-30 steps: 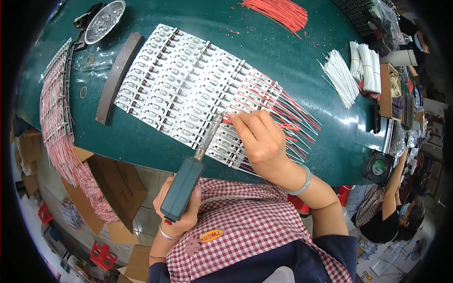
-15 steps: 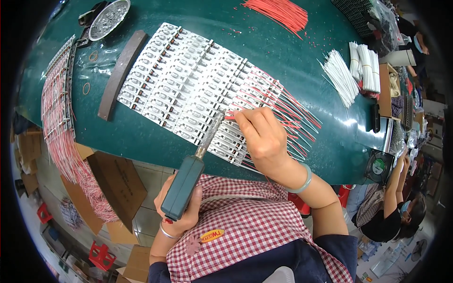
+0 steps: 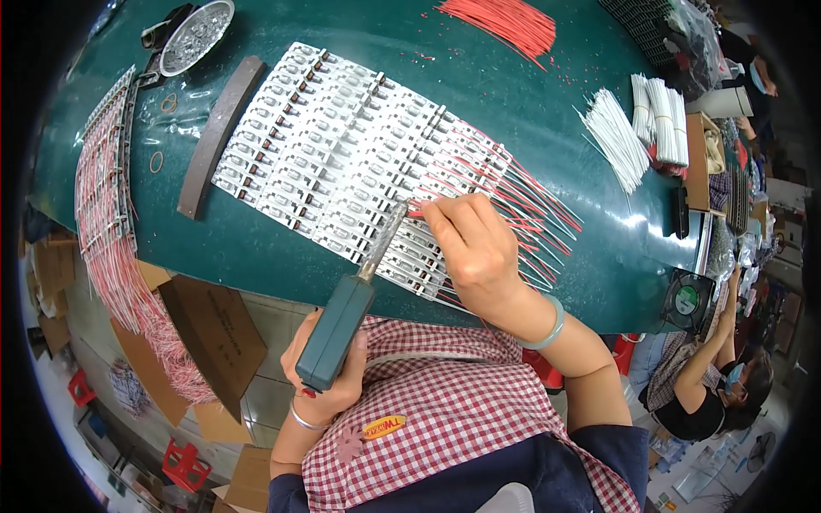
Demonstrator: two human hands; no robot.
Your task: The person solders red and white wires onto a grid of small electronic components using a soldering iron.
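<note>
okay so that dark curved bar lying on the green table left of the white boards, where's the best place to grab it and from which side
Grip the dark curved bar around its middle, coming from above, fingers across its narrow width. It lies flat and long on the green table, so a middle hold should balance it. The side facing the white boards looks tight; the other long edge has open table beside it.

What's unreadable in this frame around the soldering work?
Head view only:
- Soldering iron tip: too small to tell whether it touches a board.
- Right hand: covers the wires and boards under it.
- Left hand: palm hidden by the iron's handle.
- Tin: contents blurred near the rim.
</note>
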